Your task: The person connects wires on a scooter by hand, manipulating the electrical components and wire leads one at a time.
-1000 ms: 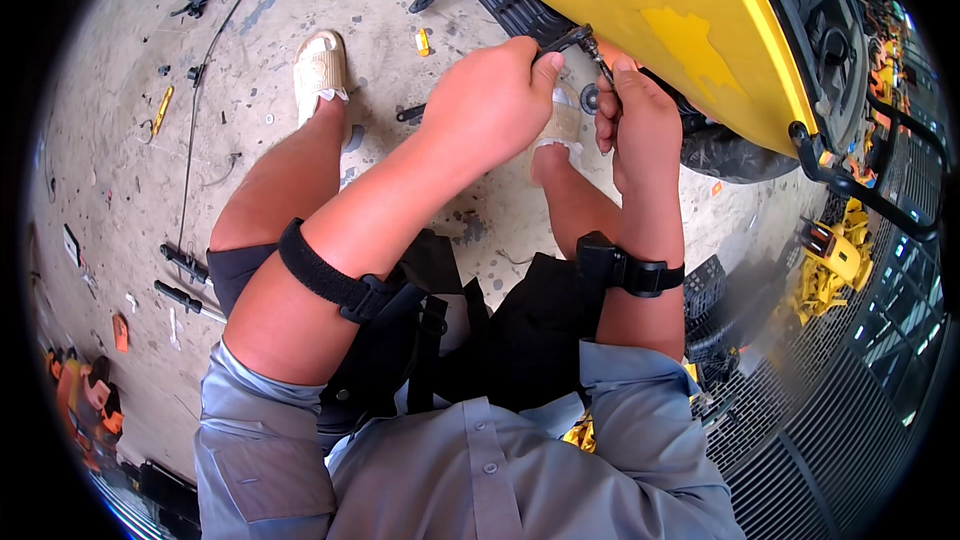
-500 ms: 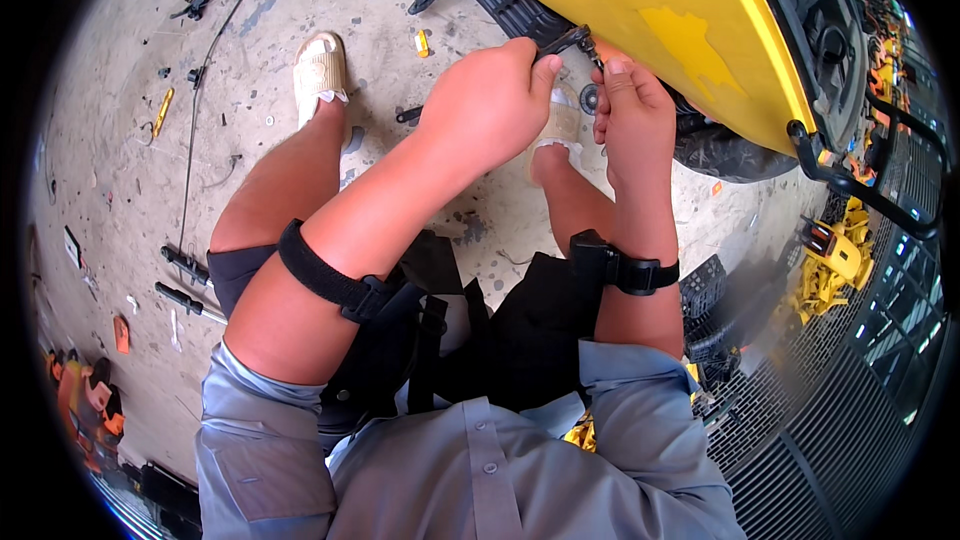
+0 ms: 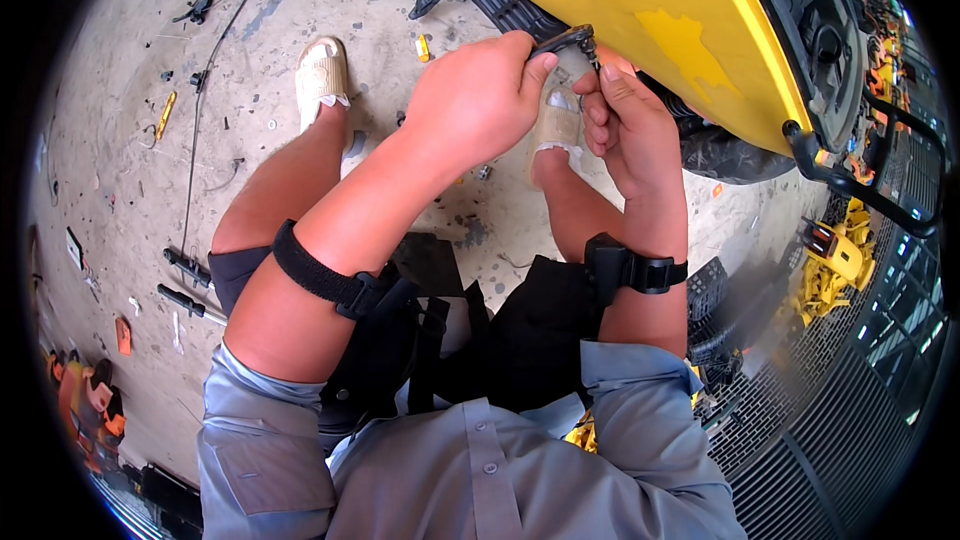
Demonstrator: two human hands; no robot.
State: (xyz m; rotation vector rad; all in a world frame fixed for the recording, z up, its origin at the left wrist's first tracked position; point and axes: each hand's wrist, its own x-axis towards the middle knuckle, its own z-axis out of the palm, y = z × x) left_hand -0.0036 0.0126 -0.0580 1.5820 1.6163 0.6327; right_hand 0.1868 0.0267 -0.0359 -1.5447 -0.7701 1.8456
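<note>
My left hand [image 3: 475, 95] is closed round the handle of a black ratchet wrench [image 3: 572, 38], whose head points right, beside a yellow body panel [image 3: 640, 0]. A slim dark metal piece [image 3: 593, 58] hangs from the wrench head. My right hand [image 3: 635, 125] pinches its lower end with thumb and forefinger, and the other fingers curl below. What lies inside that pinch is mostly hidden. Behind the hands are a black ribbed footboard [image 3: 505, 5] and, further right, a black tyre [image 3: 740, 155] under the panel.
A black cable [image 3: 215, 45] runs across the concrete floor on the left. Small parts lie scattered there, with a yellow tool [image 3: 165, 115] and a black-handled tool [image 3: 185, 300]. A black bar [image 3: 885, 195] juts out at right, near yellow parts [image 3: 835, 255] and metal grating [image 3: 800, 440].
My left hand has shifted slightly left with the ratchet wrench. My right hand has moved a little down and right, its fingers spreading somewhat and covering the round disc seen before.
</note>
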